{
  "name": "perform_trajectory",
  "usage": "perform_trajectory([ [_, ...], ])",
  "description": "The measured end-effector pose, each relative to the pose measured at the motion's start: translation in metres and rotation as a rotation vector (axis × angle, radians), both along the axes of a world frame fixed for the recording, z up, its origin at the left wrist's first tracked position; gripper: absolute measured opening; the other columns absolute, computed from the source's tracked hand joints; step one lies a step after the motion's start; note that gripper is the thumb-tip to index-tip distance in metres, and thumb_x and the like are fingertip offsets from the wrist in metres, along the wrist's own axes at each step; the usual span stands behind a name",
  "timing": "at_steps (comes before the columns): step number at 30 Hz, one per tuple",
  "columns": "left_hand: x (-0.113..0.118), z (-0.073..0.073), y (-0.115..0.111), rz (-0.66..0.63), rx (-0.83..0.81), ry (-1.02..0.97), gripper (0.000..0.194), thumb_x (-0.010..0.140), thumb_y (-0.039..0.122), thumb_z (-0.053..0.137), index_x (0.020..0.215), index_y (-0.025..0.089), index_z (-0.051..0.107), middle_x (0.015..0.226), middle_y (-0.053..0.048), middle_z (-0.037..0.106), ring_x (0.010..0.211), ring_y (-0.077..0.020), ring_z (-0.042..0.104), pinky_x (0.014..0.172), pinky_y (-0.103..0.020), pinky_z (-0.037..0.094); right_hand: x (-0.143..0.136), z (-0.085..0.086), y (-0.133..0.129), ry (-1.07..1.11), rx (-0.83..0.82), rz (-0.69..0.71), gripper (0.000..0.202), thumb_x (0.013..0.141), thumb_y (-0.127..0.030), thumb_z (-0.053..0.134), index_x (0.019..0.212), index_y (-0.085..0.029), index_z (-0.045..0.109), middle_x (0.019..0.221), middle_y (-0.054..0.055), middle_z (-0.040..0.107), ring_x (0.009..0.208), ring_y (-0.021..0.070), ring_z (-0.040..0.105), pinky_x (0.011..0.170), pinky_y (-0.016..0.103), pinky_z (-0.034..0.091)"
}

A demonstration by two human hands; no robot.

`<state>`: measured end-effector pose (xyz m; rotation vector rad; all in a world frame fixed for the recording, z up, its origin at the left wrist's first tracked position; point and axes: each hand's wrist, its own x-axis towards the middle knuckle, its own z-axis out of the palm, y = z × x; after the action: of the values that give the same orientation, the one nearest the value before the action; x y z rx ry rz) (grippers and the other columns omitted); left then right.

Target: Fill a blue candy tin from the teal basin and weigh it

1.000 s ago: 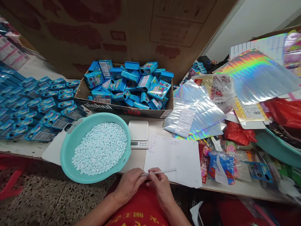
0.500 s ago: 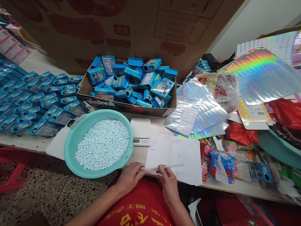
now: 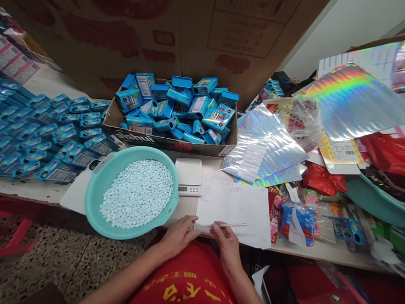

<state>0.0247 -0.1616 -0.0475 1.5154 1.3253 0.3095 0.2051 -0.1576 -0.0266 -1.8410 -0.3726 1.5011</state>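
A long bench (image 3: 35, 191) is carrying everything, with rows of blue boxes (image 3: 50, 133) lying toward its left end. A cardboard tray (image 3: 171, 144) heaped with more blue boxes is sitting at the back edge. A teal basin (image 3: 97, 197) of pale tablets is overhanging the front edge, with a small white scale (image 3: 189, 176) just beside it. A white paper sheet (image 3: 240, 206) is lying at the front edge. The left hand (image 3: 178, 235) is resting on the sheet's near corner, its grip loose and holding nothing. The right hand (image 3: 226, 243) is pinching a thin clear pen (image 3: 231, 225) over the sheet. Pressing the paper flat would likely keep any writing steady.
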Motion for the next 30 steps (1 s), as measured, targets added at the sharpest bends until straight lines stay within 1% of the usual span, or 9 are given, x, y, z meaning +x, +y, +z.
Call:
perform_trajectory([
  [3,0.012,0.018,0.015,-0.032,-0.151,-0.13,0.025,0.089,0.034,0.045,0.107,0.022,0.057,0.096,-0.001,0.067,0.083,-0.0156,0.061,0.074,-0.026,0.044,-0.012,0.005,0.0,0.047,0.025,0.079,0.039,0.051,-0.043,0.083,0.075,-0.017,0.068,0.072,0.003,0.068,0.067,0.0182,0.062,0.065,0.03,0.05],
  [6,0.018,0.024,0.02,-0.045,-0.179,-0.112,0.024,0.089,0.035,0.042,0.084,0.02,0.06,0.081,0.0,0.067,0.076,-0.0157,0.059,0.067,-0.024,0.04,-0.019,0.007,-0.003,0.059,0.045,0.126,0.035,0.053,-0.043,0.082,0.07,-0.015,0.068,0.068,0.003,0.067,0.063,0.0167,0.06,0.062,0.029,0.05],
  [9,0.014,0.02,0.016,-0.026,-0.23,-0.101,0.025,0.089,0.037,0.042,0.078,0.02,0.057,0.067,0.002,0.062,0.066,-0.0143,0.056,0.06,-0.023,0.037,-0.013,0.004,-0.004,0.016,0.064,0.1,0.036,0.051,-0.044,0.082,0.066,-0.015,0.067,0.061,0.002,0.064,0.058,0.0145,0.057,0.057,0.027,0.048],
  [13,0.002,0.003,0.005,0.03,-0.252,0.054,0.023,0.09,0.032,0.038,0.079,0.02,0.053,0.059,0.003,0.056,0.059,-0.0138,0.054,0.058,-0.024,0.037,0.022,0.002,0.008,-0.163,0.113,-0.126,0.041,0.052,-0.05,0.078,0.069,-0.017,0.061,0.057,-0.004,0.057,0.052,0.0097,0.051,0.049,0.022,0.045],
  [15,-0.002,-0.01,0.0,0.029,-0.119,0.19,0.022,0.092,0.029,0.035,0.081,0.02,0.052,0.068,0.001,0.06,0.065,-0.0154,0.056,0.062,-0.026,0.04,0.041,0.003,0.019,-0.211,0.137,-0.194,0.043,0.052,-0.05,0.079,0.074,-0.018,0.059,0.06,-0.004,0.058,0.054,0.0096,0.053,0.05,0.021,0.046],
  [17,0.0,-0.026,-0.002,-0.022,0.124,0.271,0.024,0.094,0.027,0.033,0.083,0.019,0.054,0.081,-0.003,0.063,0.077,-0.0182,0.058,0.07,-0.03,0.044,0.051,0.002,0.03,-0.212,0.173,-0.186,0.042,0.056,-0.049,0.077,0.077,-0.018,0.058,0.062,-0.004,0.059,0.053,0.0097,0.055,0.048,0.022,0.047],
  [22,0.015,-0.071,0.004,-0.173,0.711,0.271,0.017,0.092,0.02,0.041,0.089,0.017,0.058,0.117,-0.008,0.061,0.116,-0.0246,0.049,0.092,-0.039,0.042,0.035,-0.017,0.052,-0.226,0.249,-0.069,0.036,0.064,-0.046,0.072,0.079,-0.018,0.057,0.059,-0.002,0.061,0.05,0.0121,0.059,0.046,0.024,0.05],
  [26,0.02,-0.097,0.007,-0.216,0.818,0.314,0.015,0.091,0.022,0.046,0.082,0.019,0.058,0.127,-0.003,0.058,0.124,-0.0243,0.044,0.097,-0.04,0.039,0.018,-0.046,0.067,-0.285,0.286,0.028,0.037,0.067,-0.044,0.07,0.09,-0.016,0.062,0.076,0.005,0.069,0.068,0.0189,0.067,0.053,0.029,0.054],
  [30,0.02,-0.102,0.004,-0.245,0.799,0.346,0.016,0.092,0.024,0.045,0.084,0.02,0.059,0.13,-0.002,0.057,0.127,-0.0221,0.042,0.101,-0.039,0.036,0.013,-0.07,0.078,-0.365,0.312,0.134,0.032,0.068,-0.043,0.069,0.085,-0.017,0.062,0.073,0.005,0.069,0.071,0.0207,0.068,0.059,0.033,0.057],
])
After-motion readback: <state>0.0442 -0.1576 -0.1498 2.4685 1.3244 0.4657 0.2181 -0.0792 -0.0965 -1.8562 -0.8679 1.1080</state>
